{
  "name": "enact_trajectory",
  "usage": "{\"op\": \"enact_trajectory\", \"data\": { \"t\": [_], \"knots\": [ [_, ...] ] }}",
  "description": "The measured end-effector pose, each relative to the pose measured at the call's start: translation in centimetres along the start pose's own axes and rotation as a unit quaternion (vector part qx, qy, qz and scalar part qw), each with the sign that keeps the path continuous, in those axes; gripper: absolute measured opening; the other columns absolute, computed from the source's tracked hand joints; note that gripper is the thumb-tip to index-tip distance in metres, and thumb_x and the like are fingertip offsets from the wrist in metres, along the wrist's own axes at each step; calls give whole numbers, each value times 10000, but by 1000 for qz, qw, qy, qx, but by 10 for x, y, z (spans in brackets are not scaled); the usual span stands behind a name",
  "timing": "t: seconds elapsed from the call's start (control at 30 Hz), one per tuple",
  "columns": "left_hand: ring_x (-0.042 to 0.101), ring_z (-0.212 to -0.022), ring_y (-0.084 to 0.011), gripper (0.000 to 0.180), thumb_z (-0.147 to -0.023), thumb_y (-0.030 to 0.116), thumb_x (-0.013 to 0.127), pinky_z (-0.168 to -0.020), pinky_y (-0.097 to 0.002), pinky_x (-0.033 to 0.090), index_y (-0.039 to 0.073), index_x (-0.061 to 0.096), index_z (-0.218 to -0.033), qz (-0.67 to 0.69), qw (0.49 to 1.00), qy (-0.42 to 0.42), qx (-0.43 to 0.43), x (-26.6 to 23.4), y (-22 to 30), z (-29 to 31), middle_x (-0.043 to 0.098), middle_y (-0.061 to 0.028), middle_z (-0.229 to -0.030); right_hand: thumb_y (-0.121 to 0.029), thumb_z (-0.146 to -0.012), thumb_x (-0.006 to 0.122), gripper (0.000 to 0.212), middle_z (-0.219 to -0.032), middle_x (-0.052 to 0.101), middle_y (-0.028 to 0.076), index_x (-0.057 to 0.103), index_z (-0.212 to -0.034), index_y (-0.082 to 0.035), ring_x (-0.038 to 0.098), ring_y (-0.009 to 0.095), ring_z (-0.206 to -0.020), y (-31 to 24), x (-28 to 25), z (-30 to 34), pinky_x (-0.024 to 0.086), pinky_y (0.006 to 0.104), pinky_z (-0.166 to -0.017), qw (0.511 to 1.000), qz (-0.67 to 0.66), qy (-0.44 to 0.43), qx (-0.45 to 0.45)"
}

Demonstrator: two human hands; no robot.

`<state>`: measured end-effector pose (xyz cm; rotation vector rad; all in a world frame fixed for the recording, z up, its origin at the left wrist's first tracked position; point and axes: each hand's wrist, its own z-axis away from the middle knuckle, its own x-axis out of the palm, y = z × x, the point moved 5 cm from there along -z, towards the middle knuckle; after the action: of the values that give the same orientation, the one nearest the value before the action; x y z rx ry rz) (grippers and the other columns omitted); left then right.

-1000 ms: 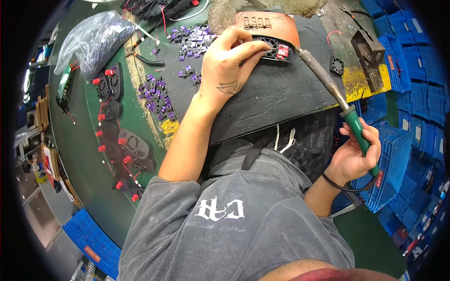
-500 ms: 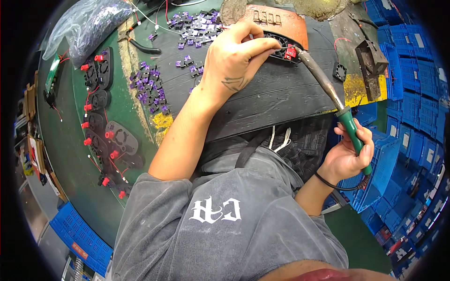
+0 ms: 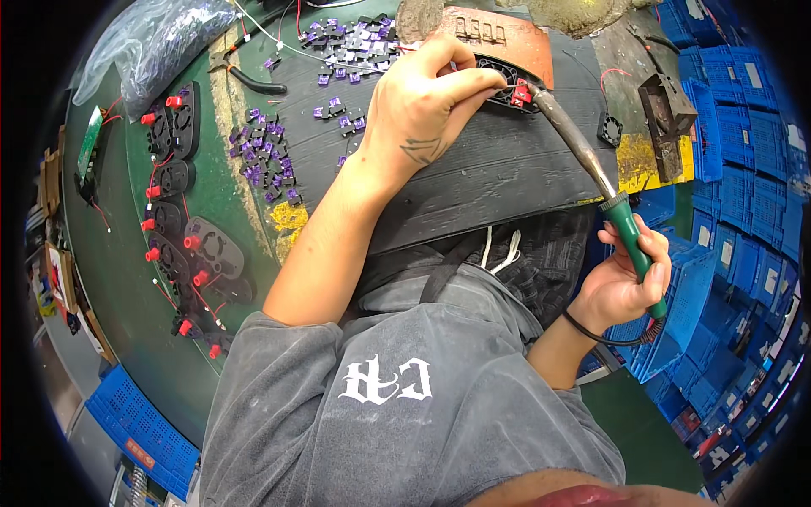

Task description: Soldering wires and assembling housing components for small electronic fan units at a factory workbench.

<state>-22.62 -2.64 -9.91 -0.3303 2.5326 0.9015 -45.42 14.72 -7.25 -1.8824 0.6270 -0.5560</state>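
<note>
My right hand (image 3: 627,275) is wrapped round the green handle of a soldering iron (image 3: 627,221). The iron slants up and left, and its tip end is at a red part (image 3: 522,93) on a small black fan housing (image 3: 497,74). My left hand (image 3: 431,101) is pinched beside that housing, with a thin wire between thumb and forefinger; its fingers partly cover the housing. Behind lies a copper-coloured plate (image 3: 532,51) with several slots. Whether the tip touches the red part or the wire, I cannot tell.
Purple-and-black switches (image 3: 263,156) lie in piles left of my left hand. Farther left are several black fan housings with red parts (image 3: 173,179), pliers (image 3: 253,83) and a plastic bag (image 3: 156,46). A small fan (image 3: 610,129) and a metal bracket (image 3: 667,114) are right. Blue crates (image 3: 735,169) stack beyond.
The view has shifted slightly. Both hands and the soldering iron keep nearly the same places at the fan housing.
</note>
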Motion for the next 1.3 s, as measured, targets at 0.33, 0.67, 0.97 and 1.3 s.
{"op": "enact_trajectory", "data": {
  "t": [0.33,0.67,0.97,1.3],
  "knots": [
    [593,-660,-199,161,-716,98,770,-588,-315,485,103,716,-867,1,1000,7,-7,-2,-1,-1,588,-39,-795,-317,-923,425,407,-985,625,202,610,-914,45,676,327,-704,-2,2,-1,594,363,-600,1000,-1,-6,-4],
    [604,-667,-199,169,-707,82,770,-589,-312,489,102,717,-867,0,1000,12,-3,-2,-2,-1,592,-41,-800,-309,-929,407,400,-986,619,204,602,-909,40,676,334,-729,-6,-1,-1,591,367,-605,1000,4,-8,-7],
    [576,-702,-184,201,-746,22,733,-622,-288,475,85,727,-937,9,1000,-17,-12,-1,1,1,566,-52,-820,-307,-930,404,394,-984,617,205,606,-915,31,670,331,-738,-7,2,-1,591,368,-622,1000,4,-16,-9],
    [580,-663,-192,178,-724,49,751,-598,-307,475,91,716,-893,-6,1000,3,17,1,0,0,575,-44,-801,-306,-932,398,407,-985,619,206,615,-916,37,663,329,-712,-7,2,-1,587,375,-612,1000,13,-12,-9]
  ]
}}
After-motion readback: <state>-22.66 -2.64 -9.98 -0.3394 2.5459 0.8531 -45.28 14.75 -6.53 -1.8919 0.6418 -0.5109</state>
